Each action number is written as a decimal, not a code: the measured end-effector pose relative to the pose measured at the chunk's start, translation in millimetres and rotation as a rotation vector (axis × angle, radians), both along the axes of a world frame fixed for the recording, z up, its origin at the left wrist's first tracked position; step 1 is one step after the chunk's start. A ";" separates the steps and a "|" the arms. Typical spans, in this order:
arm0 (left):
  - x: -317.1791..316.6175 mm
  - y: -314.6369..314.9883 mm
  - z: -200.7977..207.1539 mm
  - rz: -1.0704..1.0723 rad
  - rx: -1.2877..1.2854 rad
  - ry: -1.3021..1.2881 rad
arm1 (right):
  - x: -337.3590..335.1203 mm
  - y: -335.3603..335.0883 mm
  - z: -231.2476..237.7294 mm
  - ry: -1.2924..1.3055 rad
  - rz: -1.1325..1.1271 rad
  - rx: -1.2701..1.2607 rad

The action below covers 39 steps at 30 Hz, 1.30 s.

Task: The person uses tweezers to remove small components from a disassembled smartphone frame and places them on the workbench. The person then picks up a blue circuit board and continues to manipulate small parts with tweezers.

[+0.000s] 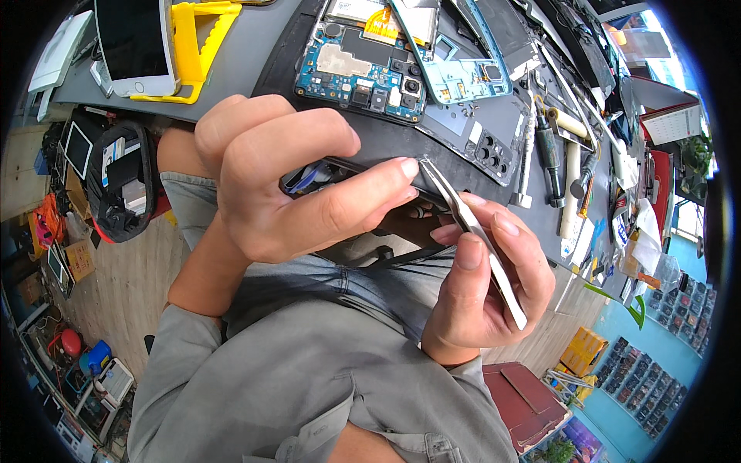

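Observation:
My right hand grips slim metal tweezers between thumb and fingers, their points angled up and left. The tips meet the index fingertip of my left hand, right at the bench edge. That hand is closed, index finger and thumb pressed near each other; whatever tiny piece sits at the tweezer tips is too small to make out. Just beyond my fingers lies an opened phone with its blue circuit board, cameras and an orange flex cable showing. A light blue phone frame rests against its right side.
A dark phone back cover with camera rings lies right of my hands. Screwdrivers and other tools crowd the bench further right. At the far left, a white phone leans on a yellow stand. An open black bag sits below it.

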<state>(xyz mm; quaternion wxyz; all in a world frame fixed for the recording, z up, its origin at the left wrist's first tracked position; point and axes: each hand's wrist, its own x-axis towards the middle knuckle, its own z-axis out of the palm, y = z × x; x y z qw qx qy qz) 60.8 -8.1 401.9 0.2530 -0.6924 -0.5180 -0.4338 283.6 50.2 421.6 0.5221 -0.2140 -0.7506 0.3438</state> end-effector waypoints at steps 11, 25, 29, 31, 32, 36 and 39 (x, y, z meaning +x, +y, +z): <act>-1.4 0.4 -0.4 -0.014 0.007 -0.002 | 0.2 -0.2 0.5 -0.006 0.001 -0.006; -2.3 -0.2 1.4 -0.019 -0.003 0.001 | 0.7 -1.5 -1.0 -0.013 -0.016 -0.015; -2.0 -1.4 2.0 -0.019 -0.003 -0.005 | 1.2 -2.4 -0.9 -0.021 -0.021 -0.015; -2.7 -0.3 1.1 -0.020 0.002 -0.004 | 0.7 -2.7 -1.0 -0.030 -0.028 -0.021; -2.9 0.2 1.2 -0.021 0.010 0.000 | 0.8 -2.9 -0.9 -0.031 -0.029 -0.022; -3.6 0.1 1.7 -0.030 0.015 -0.003 | 1.3 -2.6 -0.7 -0.036 -0.026 -0.019; -4.3 0.0 1.1 -0.038 0.018 -0.005 | 1.9 -2.6 -0.4 -0.043 -0.025 -0.022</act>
